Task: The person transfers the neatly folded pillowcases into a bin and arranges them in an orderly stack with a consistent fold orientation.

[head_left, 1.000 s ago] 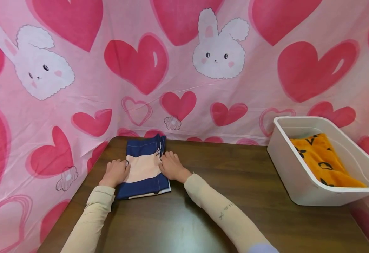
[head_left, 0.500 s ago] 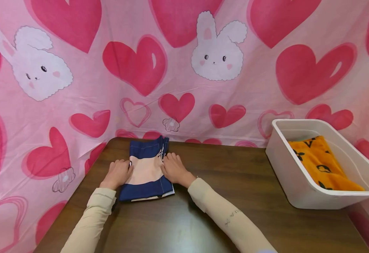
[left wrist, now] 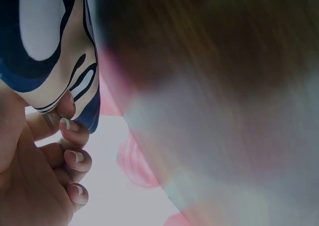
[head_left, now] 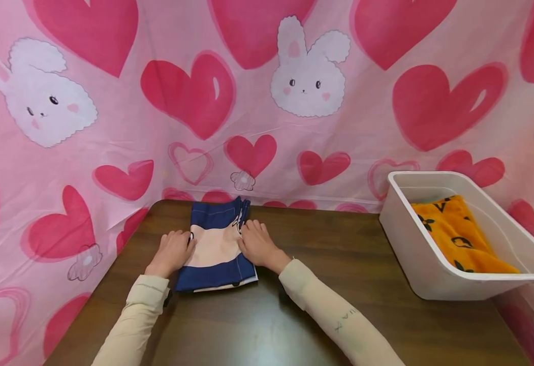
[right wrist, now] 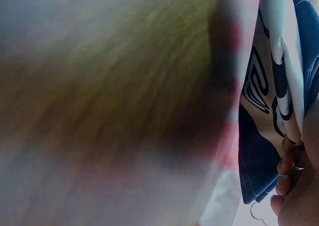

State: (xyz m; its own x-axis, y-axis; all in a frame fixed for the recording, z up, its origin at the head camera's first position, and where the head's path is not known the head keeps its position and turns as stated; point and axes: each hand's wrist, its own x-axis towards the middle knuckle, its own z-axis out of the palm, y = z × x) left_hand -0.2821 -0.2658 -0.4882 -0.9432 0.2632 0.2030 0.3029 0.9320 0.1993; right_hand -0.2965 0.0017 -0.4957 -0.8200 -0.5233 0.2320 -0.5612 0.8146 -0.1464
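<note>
A folded cloth (head_left: 214,246), navy with a peach band across its middle, is on the brown table in the head view. My left hand (head_left: 171,251) pinches its left edge between thumb and fingers. At the right edge, my right hand (head_left: 259,246) grips the layered folds with curled fingers. In the left wrist view the thumb and fingertips (left wrist: 75,157) meet on the cloth's edge (left wrist: 75,47), which shows dark and white printed shapes. In the right wrist view several layers of the cloth (right wrist: 264,86) hang beside the partly hidden right fingers (right wrist: 283,183).
A white plastic bin (head_left: 408,244) stands at the right of the wooden table (head_left: 321,254). Inside it lies an orange cloth (head_left: 459,239) with dark motifs. A pink curtain (head_left: 257,117) with hearts and rabbits closes off the back and the left side.
Both hands have shifted the folded cloth slightly to the right along the table, keeping their hold on its two edges. The head view has turned a little to the right.
</note>
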